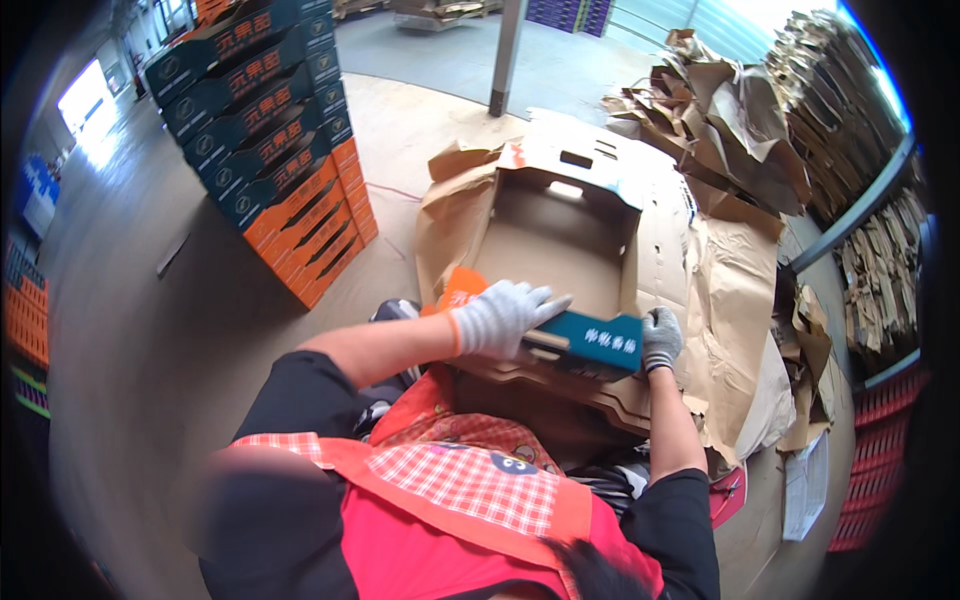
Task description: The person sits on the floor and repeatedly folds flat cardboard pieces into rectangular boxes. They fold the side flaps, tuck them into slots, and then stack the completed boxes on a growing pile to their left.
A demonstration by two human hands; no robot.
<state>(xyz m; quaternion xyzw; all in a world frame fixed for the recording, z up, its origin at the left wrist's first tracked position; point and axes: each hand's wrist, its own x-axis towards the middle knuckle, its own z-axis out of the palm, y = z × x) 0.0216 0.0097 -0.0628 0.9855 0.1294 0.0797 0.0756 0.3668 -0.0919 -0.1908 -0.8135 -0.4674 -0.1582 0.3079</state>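
In front of me lies a shallow open cardboard box [600, 345], brown inside, with a teal near wall and an orange flap [460, 288] at its near left corner. My left hand [503, 318], in a whitish knit glove, lies over the near wall, fingers stretched out together toward the right. Around the near right corner my right hand [661, 338], gloved too, has its fingers bent against the cardboard; part of them is hidden. The box rests on flat cardboard sheets [660, 220] and brown paper [735, 330].
At the left rises a tall stack of teal and orange cartons [270, 130]. Crumpled brown paper [735, 110] is heaped at the far right, near piles of flattened cardboard [885, 240]. Red crates [880, 450] stand at the right edge. A metal post [507, 55] stands beyond the box.
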